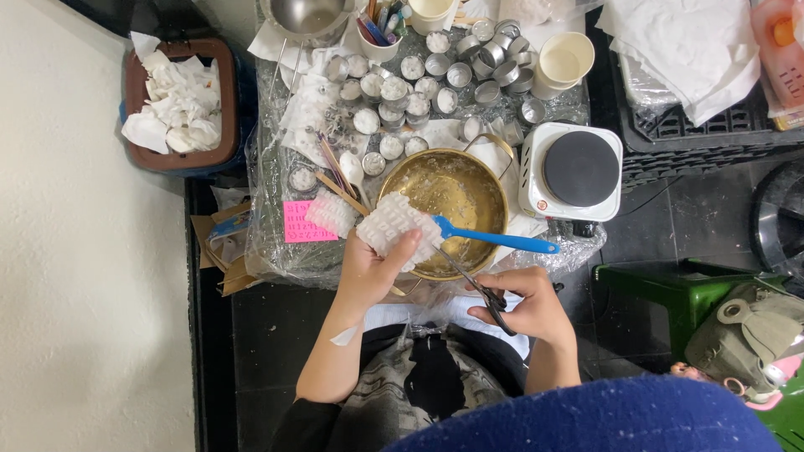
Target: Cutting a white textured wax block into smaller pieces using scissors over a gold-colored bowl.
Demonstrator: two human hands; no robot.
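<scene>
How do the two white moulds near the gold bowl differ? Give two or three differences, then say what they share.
The larger mould is held up in the left hand; the smaller mould lies on the table, untouched. The larger mould overlaps the rim of the gold bowl, while the smaller mould sits apart from it, beside a pink note. Both are white, translucent and covered in a bumpy grid.

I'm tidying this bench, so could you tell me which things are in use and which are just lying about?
In use: left hand holding white mould; right hand holding scissors; brass bowl; blue spatula.
Lying about: hot plate; metal cups; pink note; bin.
</scene>
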